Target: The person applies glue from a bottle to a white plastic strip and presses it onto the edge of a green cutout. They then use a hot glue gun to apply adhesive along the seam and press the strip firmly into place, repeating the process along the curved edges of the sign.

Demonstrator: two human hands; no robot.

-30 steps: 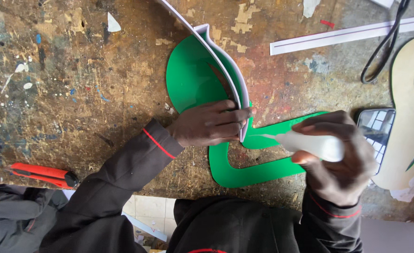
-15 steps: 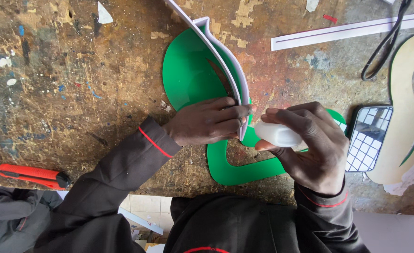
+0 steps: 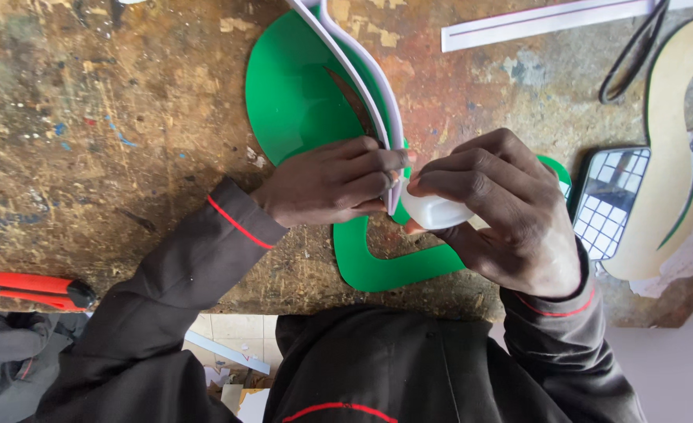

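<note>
With the left hand pinching the upright white plastic strip against the green cut-out letter on the scarred desk, the right hand, its grip closed round a small white bottle, could over-squeeze, smearing adhesive over the green face.

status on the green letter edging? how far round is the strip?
Done: the white strip already stands on edge along the right side of the green cutout. In hand: the left hand pinches the strip's lower end while the right hand holds a small white bottle at it. Left: the cutout's lower hook and left curve show no strip.
</note>
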